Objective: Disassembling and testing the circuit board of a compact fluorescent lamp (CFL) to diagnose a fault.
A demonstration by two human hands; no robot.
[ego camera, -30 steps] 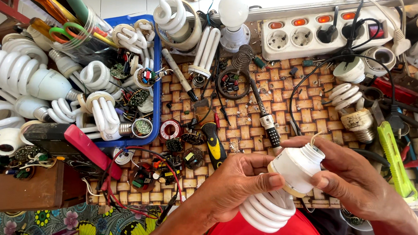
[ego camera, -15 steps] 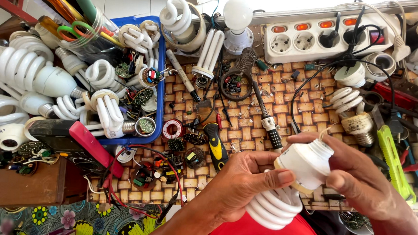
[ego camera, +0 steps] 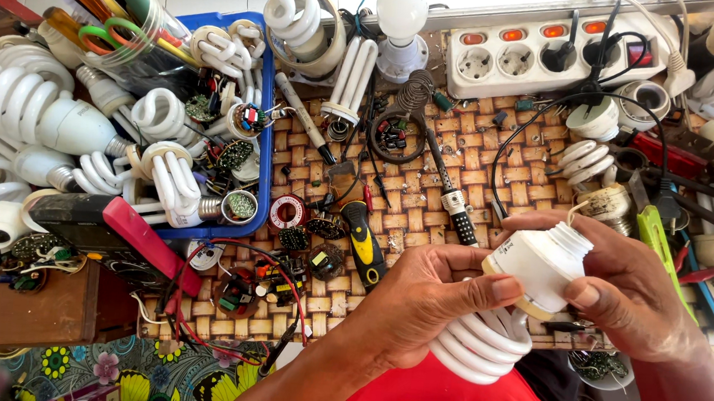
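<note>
Both my hands hold one white spiral fluorescent lamp (ego camera: 518,295) above the near edge of a woven mat (ego camera: 424,205). My left hand (ego camera: 430,293) grips the lamp from the left, thumb pressed on its white base, with the spiral tube (ego camera: 481,347) hanging below toward my red shirt. From the right, my right hand (ego camera: 632,282) wraps the base housing, fingers over its threaded end. A thin wire sticks out near the top of the base.
A blue tray (ego camera: 264,148) at left holds several spiral lamps and circuit boards. A white power strip (ego camera: 551,59) lies at the back. A soldering iron (ego camera: 446,186), a yellow-black tool (ego camera: 366,243), a red-black meter (ego camera: 112,229) and green-handled cutters (ego camera: 664,247) crowd the mat.
The lamp has tilted slightly and risen a little in my hands. My right-hand fingers have shifted around the base. The view has moved a bit.
</note>
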